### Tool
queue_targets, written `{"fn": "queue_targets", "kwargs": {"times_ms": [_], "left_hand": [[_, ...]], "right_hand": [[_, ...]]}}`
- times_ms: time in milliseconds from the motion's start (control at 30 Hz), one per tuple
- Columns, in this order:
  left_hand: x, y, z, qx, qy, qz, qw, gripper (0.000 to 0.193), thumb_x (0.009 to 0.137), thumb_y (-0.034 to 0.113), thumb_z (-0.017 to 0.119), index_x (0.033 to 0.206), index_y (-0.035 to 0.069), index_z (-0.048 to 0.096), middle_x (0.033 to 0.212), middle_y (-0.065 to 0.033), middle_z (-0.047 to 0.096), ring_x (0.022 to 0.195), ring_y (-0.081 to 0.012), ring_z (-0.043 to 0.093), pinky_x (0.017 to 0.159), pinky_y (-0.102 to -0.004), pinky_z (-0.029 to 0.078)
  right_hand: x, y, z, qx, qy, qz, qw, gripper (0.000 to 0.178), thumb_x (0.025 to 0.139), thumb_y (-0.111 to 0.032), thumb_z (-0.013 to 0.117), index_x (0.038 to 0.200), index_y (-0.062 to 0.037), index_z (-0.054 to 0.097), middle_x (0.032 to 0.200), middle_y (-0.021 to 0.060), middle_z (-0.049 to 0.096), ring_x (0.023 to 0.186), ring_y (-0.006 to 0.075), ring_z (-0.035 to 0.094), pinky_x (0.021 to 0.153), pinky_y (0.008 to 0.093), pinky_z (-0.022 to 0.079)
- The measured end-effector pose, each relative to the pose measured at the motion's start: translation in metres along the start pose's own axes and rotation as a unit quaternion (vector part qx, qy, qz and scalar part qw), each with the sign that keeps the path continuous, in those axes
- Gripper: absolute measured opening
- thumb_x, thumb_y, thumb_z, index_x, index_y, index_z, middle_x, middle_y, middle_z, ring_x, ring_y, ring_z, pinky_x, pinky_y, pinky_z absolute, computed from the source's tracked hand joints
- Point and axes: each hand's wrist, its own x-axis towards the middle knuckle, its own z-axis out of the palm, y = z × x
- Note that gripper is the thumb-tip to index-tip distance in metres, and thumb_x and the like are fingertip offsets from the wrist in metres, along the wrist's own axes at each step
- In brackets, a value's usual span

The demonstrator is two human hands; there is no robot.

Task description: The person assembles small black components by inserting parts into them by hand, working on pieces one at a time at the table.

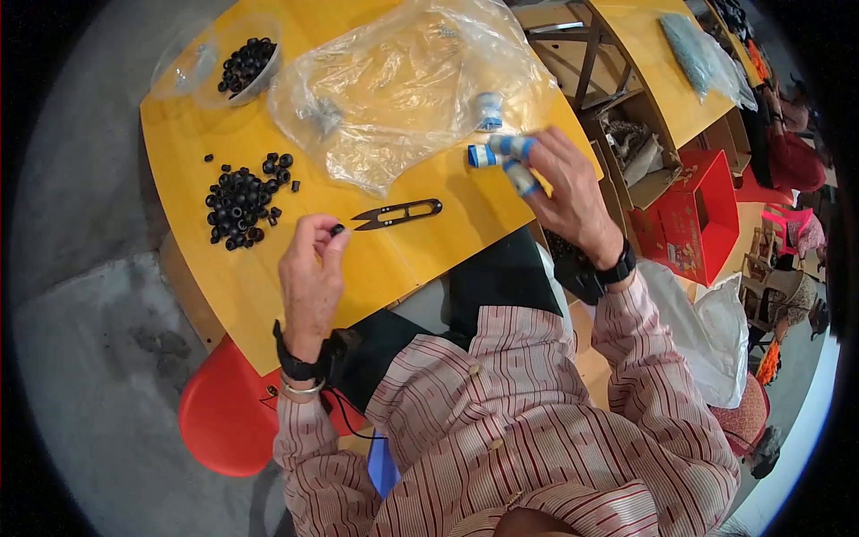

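Note:
My left hand (312, 274) pinches a black bead (336, 230) between thumb and fingertips, above the yellow table near its front edge. A loose pile of black beads (237, 208) lies just beyond it. My right hand (571, 197) hovers over the table's right side, thumb and forefinger apart, with blue-and-white wraps around these fingers. Close to the forefinger's tip is a small blue-and-white roll (483, 156); whether they touch I cannot tell. Between my hands lies a pair of black thread snips (398, 214).
A large clear plastic bag (394, 89) spreads over the back of the table (358, 277), beside a clear tub (267, 82) of black beads. Another blue-and-white roll (489, 109) rests at the bag's right. A red box (689, 219) stands at right, a red stool (224, 416) at left.

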Motion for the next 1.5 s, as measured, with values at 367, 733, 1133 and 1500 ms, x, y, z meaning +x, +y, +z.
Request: {"fn": "queue_targets", "kwargs": {"times_ms": [367, 733, 1133, 1500], "left_hand": [[-0.024, -0.012, 0.039, -0.172, 0.042, -0.039, 0.983, 0.017, 0.084, 0.005, 0.063, 0.099, 0.0, 0.057, 0.081, -0.0054, 0.057, 0.07, -0.0127, 0.053, 0.065, -0.0253, 0.046], [-0.027, -0.017, 0.051, -0.148, 0.107, -0.019, 0.983, 0.016, 0.085, 0.005, 0.063, 0.1, 0.0, 0.058, 0.084, -0.0014, 0.056, 0.071, -0.0083, 0.049, 0.067, -0.0221, 0.045], [-0.027, -0.019, 0.052, -0.134, 0.119, -0.01, 0.984, 0.017, 0.085, 0.008, 0.065, 0.1, 0.001, 0.058, 0.084, -0.0016, 0.057, 0.07, -0.0084, 0.05, 0.067, -0.0227, 0.045], [-0.03, -0.024, 0.054, -0.259, 0.167, -0.019, 0.951, 0.016, 0.089, 0.016, 0.06, 0.096, 0.002, 0.059, 0.086, -0.0044, 0.059, 0.075, -0.0122, 0.053, 0.069, -0.0251, 0.044]], "right_hand": [[0.109, 0.023, 0.047, -0.051, -0.007, -0.067, 0.996, 0.021, 0.075, -0.004, 0.06, 0.096, -0.0047, 0.057, 0.085, 0.0115, 0.059, 0.083, 0.0304, 0.058, 0.071, 0.0398, 0.047], [0.135, 0.035, 0.091, -0.116, -0.088, -0.074, 0.987, 0.035, 0.069, 0.0, 0.059, 0.103, -0.0076, 0.055, 0.099, 0.0063, 0.06, 0.098, 0.0282, 0.055, 0.079, 0.0395, 0.05], [0.133, 0.025, 0.091, -0.168, -0.105, -0.072, 0.978, 0.032, 0.077, -0.003, 0.057, 0.109, -0.0092, 0.057, 0.102, 0.0077, 0.06, 0.103, 0.0262, 0.056, 0.08, 0.0381, 0.052], [0.096, -0.011, 0.078, 0.062, -0.064, -0.126, 0.988, 0.029, 0.079, -0.001, 0.062, 0.106, -0.0057, 0.055, 0.09, 0.0097, 0.062, 0.085, 0.0286, 0.06, 0.072, 0.0357, 0.051]]}}
